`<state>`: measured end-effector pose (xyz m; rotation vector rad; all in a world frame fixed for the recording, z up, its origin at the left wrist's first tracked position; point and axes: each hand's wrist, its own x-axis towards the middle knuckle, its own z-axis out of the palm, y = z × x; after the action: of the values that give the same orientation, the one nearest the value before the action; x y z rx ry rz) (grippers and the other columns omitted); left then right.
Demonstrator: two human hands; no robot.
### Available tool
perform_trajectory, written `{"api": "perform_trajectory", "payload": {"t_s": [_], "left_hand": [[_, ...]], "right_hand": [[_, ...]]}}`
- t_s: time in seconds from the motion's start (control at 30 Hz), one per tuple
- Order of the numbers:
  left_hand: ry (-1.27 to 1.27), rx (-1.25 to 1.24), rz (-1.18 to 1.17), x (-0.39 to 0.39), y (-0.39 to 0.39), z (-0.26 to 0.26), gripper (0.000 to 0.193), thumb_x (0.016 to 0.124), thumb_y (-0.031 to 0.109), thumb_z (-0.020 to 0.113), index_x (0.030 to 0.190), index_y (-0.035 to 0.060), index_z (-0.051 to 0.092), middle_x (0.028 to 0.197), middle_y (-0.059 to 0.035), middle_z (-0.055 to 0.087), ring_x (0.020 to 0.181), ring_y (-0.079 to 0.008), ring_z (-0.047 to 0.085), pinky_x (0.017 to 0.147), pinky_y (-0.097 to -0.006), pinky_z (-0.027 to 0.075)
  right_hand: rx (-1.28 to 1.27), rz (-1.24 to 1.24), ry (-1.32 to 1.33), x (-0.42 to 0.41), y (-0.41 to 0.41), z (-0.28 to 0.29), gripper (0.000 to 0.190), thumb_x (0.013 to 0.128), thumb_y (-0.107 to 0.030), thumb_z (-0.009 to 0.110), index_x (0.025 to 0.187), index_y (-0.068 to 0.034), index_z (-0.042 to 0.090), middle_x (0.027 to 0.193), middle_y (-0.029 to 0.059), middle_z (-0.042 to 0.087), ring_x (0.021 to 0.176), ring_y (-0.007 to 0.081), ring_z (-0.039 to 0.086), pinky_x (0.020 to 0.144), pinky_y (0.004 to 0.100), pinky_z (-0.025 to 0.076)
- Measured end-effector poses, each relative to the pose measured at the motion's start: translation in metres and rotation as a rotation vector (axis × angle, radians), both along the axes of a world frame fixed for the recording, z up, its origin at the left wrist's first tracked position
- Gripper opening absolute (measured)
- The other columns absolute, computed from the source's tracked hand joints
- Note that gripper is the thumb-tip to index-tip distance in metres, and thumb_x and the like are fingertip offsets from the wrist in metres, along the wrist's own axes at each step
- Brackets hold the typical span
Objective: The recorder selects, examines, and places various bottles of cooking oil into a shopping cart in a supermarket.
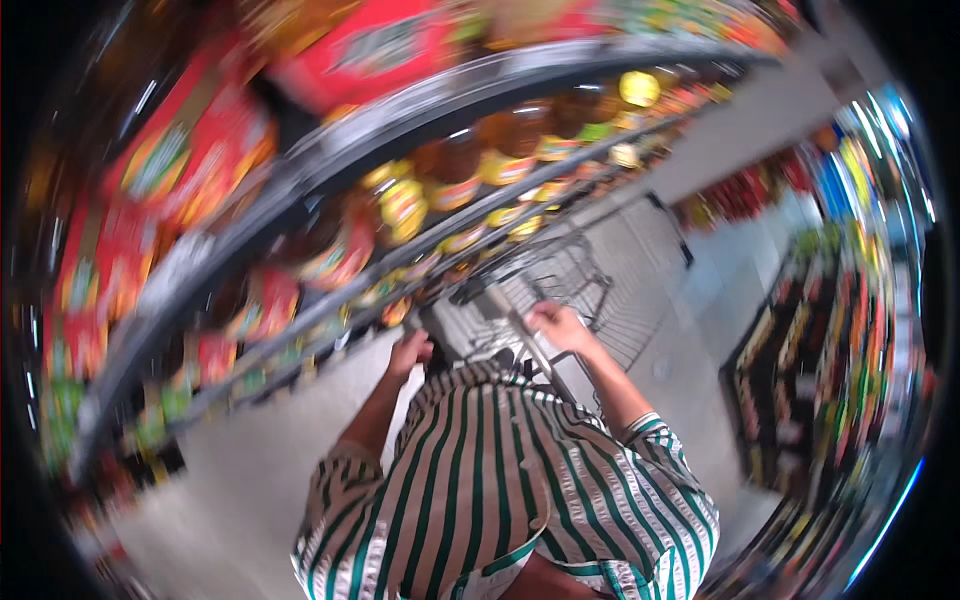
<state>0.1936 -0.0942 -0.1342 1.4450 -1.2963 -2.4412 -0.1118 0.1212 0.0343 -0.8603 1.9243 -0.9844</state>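
Note:
A wire shopping cart (626, 319) stands before me on the floor. My right hand (559, 324) is at the cart's handle bar (534, 351), its fingertips by the bar. Blur hides whether the fingers close around it. To the left of the bar, my left hand (409, 352) is raised near the lower shelf edge, fingers loosely bent and nothing visible in them. Close beyond that hand are shelves with large amber bottles (454, 169), bearing yellow and red labels, and yellow-topped containers (403, 208).
Red packages (202, 142) fill the upper shelf, whose grey front edge (315, 146) arches across my view. Pale floor (225, 480) runs along the aisle. A dark tiered display stand (787, 352) with goods stands at right, and red goods (742, 196) lie farther off.

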Motion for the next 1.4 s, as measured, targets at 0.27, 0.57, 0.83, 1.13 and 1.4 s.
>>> {"api": "perform_trajectory", "payload": {"t_s": [0.27,0.57,0.83,1.13,1.4], "left_hand": [[0.481,-0.465,-0.384,-0.166,0.020,0.156,0.022,0.101,0.017,0.049,0.102,0.0012,0.064,0.074,-0.0030,0.064,0.064,-0.0093,0.059,0.063,-0.0227,0.047],[0.639,-1.522,-1.030,-0.231,0.056,0.155,0.022,0.087,0.026,0.064,0.094,0.0059,0.069,0.088,-0.0106,0.068,0.090,-0.0300,0.061,0.091,-0.0426,0.042],[0.734,-1.534,-0.934,-0.215,0.069,0.151,0.018,0.087,0.025,0.064,0.088,0.0079,0.069,0.085,-0.0088,0.067,0.086,-0.0290,0.060,0.088,-0.0418,0.042],[0.737,-1.561,-0.962,-0.208,0.069,0.138,0.016,0.087,0.022,0.063,0.091,0.0077,0.069,0.089,-0.0099,0.068,0.093,-0.0297,0.059,0.095,-0.0415,0.040],[0.644,-1.622,-0.939,-0.186,0.085,0.123,0.019,0.089,0.023,0.061,0.098,0.0074,0.066,0.101,-0.0102,0.066,0.107,-0.0297,0.056,0.108,-0.0477,0.029]], "right_hand": [[0.258,-0.023,0.157,0.032,0.034,-0.020,0.052,0.088,-0.044,0.065,0.115,-0.001,0.055,0.102,0.0258,0.066,0.096,0.0408,0.064,0.086,0.0461,0.051],[0.541,-0.158,0.265,0.053,0.115,-0.018,0.047,0.084,-0.044,0.066,0.114,-0.008,0.061,0.100,0.0206,0.069,0.096,0.0383,0.066,0.085,0.0479,0.052],[0.734,-0.326,0.315,0.075,0.130,0.009,0.033,0.080,-0.036,0.063,0.100,-0.010,0.067,0.098,0.0163,0.070,0.094,0.0328,0.068,0.083,0.0465,0.054],[0.654,-0.330,0.350,0.084,0.134,-0.022,0.034,0.079,-0.036,0.063,0.102,-0.011,0.067,0.099,0.0155,0.071,0.094,0.0337,0.068,0.081,0.0473,0.054],[0.592,-0.347,0.384,0.102,0.146,-0.022,0.040,0.078,-0.036,0.065,0.109,-0.010,0.065,0.097,0.0169,0.071,0.092,0.0344,0.069,0.079,0.0472,0.055]]}}
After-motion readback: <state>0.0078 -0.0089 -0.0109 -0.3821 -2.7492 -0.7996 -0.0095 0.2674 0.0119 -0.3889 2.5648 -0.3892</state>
